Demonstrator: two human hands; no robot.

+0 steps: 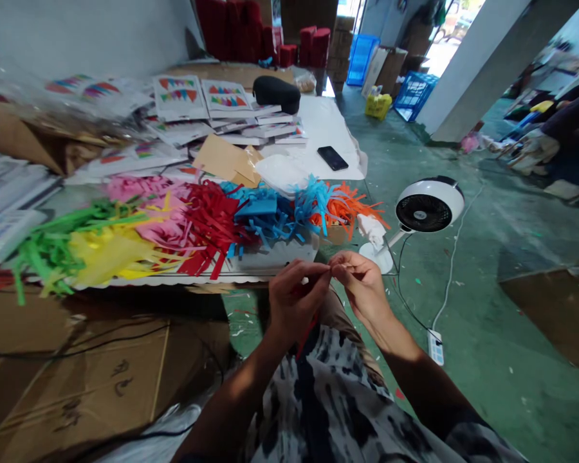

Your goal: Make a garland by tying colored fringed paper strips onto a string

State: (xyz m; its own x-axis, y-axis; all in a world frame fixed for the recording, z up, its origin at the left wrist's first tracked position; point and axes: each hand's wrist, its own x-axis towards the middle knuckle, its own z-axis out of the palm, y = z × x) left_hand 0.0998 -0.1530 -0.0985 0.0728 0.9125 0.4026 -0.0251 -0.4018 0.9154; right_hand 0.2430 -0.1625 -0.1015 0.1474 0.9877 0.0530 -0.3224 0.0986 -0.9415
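Red strip is hanging down from the left hand over the person's lap, just off the near edge of the table, towards its near right corner. The left hand is curling nearly closed, thumb and forefinger pinching the upper end of the red strip; the right hand is meeting it tip to tip, also pinched tight, with the other fingers folding loosely. What exactly is sitting between the fingertips is too small to tell. Judging by the grip, fine fingertip work on the strip's top end is going on, perhaps separating or twisting it, and any next move is calling for a steady pinch and a gentle pull so the thin paper is not tearing. Along the table's near edge, heaps of cut paper fringe are lying side by side: green nearest the left corner, then yellow, pink, red, blue and orange reaching the right edge. Farther back, printed packets are spreading across the middle, a black case is resting near the far edge, and a phone is lying by the right edge. A white fan is standing on the floor beyond the right edge.
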